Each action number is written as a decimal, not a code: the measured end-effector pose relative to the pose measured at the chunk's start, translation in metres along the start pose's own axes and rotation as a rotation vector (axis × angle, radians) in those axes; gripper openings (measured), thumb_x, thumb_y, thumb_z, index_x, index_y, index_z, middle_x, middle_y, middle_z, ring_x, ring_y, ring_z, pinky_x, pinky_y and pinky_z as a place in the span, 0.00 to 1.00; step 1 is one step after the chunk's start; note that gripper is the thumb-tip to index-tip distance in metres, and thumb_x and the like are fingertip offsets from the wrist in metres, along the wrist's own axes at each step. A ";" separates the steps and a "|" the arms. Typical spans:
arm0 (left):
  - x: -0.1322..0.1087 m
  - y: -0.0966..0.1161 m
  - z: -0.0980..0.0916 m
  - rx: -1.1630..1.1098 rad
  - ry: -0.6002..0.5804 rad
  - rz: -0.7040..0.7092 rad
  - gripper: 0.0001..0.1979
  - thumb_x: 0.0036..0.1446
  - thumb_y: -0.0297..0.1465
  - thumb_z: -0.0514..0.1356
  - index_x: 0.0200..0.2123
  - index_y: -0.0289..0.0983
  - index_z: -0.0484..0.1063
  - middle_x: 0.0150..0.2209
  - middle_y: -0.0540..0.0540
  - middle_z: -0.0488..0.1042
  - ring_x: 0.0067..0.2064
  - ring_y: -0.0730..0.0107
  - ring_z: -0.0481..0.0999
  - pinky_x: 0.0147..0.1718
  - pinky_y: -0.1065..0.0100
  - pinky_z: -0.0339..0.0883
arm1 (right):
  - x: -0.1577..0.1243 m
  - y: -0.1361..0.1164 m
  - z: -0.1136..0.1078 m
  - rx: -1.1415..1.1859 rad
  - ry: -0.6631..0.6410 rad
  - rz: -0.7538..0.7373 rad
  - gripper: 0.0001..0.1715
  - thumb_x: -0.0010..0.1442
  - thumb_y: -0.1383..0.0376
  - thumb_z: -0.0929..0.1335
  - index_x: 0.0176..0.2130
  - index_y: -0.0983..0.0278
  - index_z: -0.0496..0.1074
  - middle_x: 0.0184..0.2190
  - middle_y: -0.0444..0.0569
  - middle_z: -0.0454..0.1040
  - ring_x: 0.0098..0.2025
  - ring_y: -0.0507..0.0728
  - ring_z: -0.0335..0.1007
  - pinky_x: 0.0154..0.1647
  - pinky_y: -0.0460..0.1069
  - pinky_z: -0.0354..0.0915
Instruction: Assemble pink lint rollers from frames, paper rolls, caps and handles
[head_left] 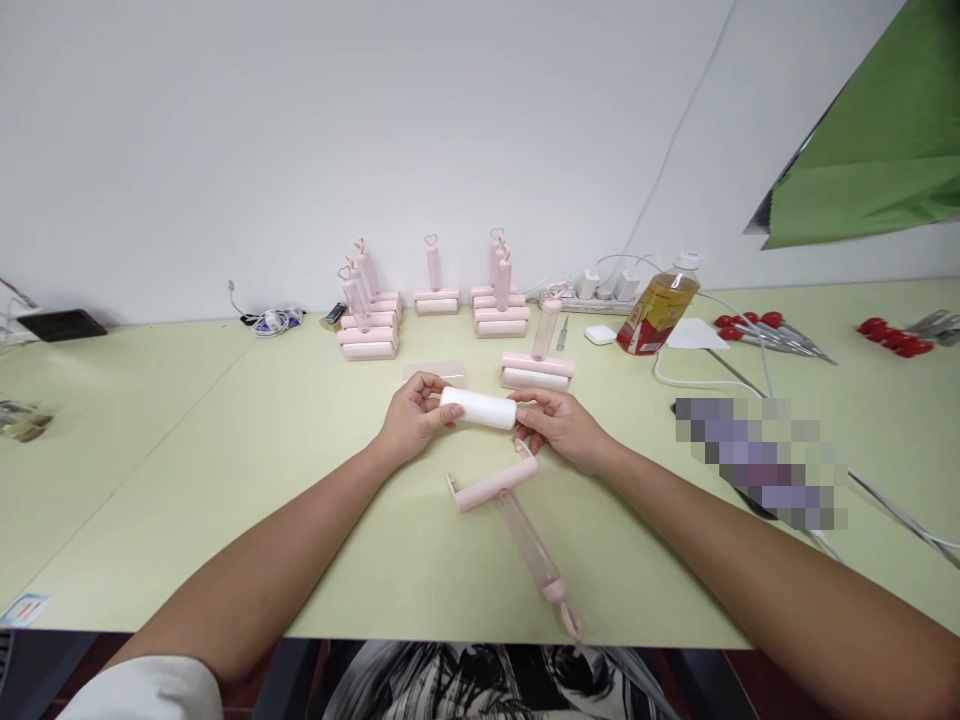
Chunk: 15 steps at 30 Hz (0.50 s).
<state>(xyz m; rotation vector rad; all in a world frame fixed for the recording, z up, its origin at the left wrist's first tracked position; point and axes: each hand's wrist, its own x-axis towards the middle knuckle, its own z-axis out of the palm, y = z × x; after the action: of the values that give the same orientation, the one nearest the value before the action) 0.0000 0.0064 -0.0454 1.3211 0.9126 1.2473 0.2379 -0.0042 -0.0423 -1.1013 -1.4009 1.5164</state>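
A white lint roller refill (480, 409) lies level between my two hands, just above the table. My left hand (416, 415) grips its left end, thumb in front. At its right end, the fingers of my right hand (555, 425) are closed on the edge. Below it on the table lies a pink lint roller handle (525, 535) with a clear grip and a bare, roll-less frame; its loop points toward me. Behind my left hand is a pale pink translucent cover (435, 373), partly hidden. A lint roller with its roll fitted (537, 370) stands behind my right hand.
Several pink lint rollers (367, 335) stand in groups along the wall. A drink bottle (660, 305), a power strip (600, 303) and red-handled tools (772, 330) are at the back right. A blurred-out phone-like object (757, 465) and cables lie right. A green sheet (870, 150) hangs upper right.
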 end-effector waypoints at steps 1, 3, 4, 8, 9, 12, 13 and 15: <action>0.000 0.000 0.001 0.005 0.013 0.004 0.24 0.39 0.35 0.73 0.36 0.36 0.65 0.34 0.51 0.71 0.29 0.75 0.74 0.25 0.70 0.75 | 0.000 0.000 0.000 0.016 0.003 0.003 0.23 0.50 0.58 0.74 0.44 0.65 0.71 0.24 0.44 0.74 0.24 0.51 0.71 0.20 0.44 0.67; -0.001 0.001 0.002 0.010 0.034 0.013 0.24 0.39 0.36 0.73 0.36 0.35 0.66 0.33 0.51 0.71 0.29 0.74 0.74 0.24 0.70 0.75 | 0.000 -0.001 -0.001 0.043 0.004 0.013 0.23 0.49 0.57 0.74 0.43 0.65 0.71 0.25 0.44 0.74 0.25 0.51 0.71 0.20 0.44 0.68; -0.001 0.001 0.003 0.011 0.041 0.017 0.24 0.39 0.36 0.72 0.36 0.35 0.66 0.32 0.51 0.71 0.29 0.74 0.74 0.24 0.70 0.76 | 0.000 -0.002 -0.001 0.050 0.003 0.017 0.23 0.49 0.57 0.74 0.42 0.65 0.71 0.26 0.44 0.74 0.25 0.51 0.71 0.20 0.44 0.68; -0.001 0.001 0.004 0.009 0.064 0.020 0.24 0.39 0.36 0.72 0.36 0.35 0.66 0.32 0.51 0.70 0.28 0.75 0.73 0.23 0.69 0.76 | -0.001 -0.004 0.001 0.048 0.000 0.017 0.22 0.49 0.57 0.74 0.41 0.65 0.71 0.24 0.44 0.74 0.24 0.51 0.71 0.21 0.44 0.68; -0.001 0.001 0.004 0.008 0.065 0.019 0.24 0.39 0.36 0.72 0.36 0.35 0.66 0.32 0.52 0.70 0.28 0.75 0.73 0.23 0.69 0.76 | -0.001 -0.004 0.001 0.045 -0.001 0.016 0.21 0.49 0.57 0.74 0.41 0.65 0.72 0.24 0.44 0.74 0.24 0.51 0.71 0.21 0.44 0.68; -0.001 0.002 0.003 0.003 0.058 0.017 0.24 0.39 0.36 0.72 0.36 0.36 0.66 0.32 0.52 0.70 0.28 0.75 0.73 0.22 0.70 0.76 | -0.002 -0.004 0.001 0.037 -0.002 0.018 0.22 0.49 0.57 0.74 0.41 0.65 0.72 0.24 0.44 0.75 0.24 0.51 0.71 0.21 0.45 0.68; -0.001 0.002 0.003 0.002 0.056 0.016 0.24 0.39 0.36 0.72 0.36 0.36 0.66 0.32 0.52 0.70 0.27 0.76 0.73 0.22 0.70 0.76 | -0.002 -0.004 0.001 0.038 -0.002 0.018 0.22 0.49 0.56 0.74 0.41 0.65 0.72 0.24 0.44 0.75 0.24 0.51 0.71 0.21 0.45 0.67; -0.001 0.002 0.004 -0.001 0.055 0.012 0.24 0.38 0.36 0.73 0.35 0.36 0.65 0.31 0.53 0.70 0.26 0.76 0.73 0.21 0.70 0.76 | -0.002 -0.004 0.001 0.041 -0.006 0.018 0.22 0.49 0.56 0.74 0.41 0.65 0.72 0.23 0.44 0.74 0.23 0.51 0.70 0.21 0.45 0.67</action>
<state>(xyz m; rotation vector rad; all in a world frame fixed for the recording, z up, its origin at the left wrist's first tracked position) 0.0031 0.0049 -0.0428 1.2987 0.9443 1.2984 0.2377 -0.0056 -0.0378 -1.0887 -1.3610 1.5556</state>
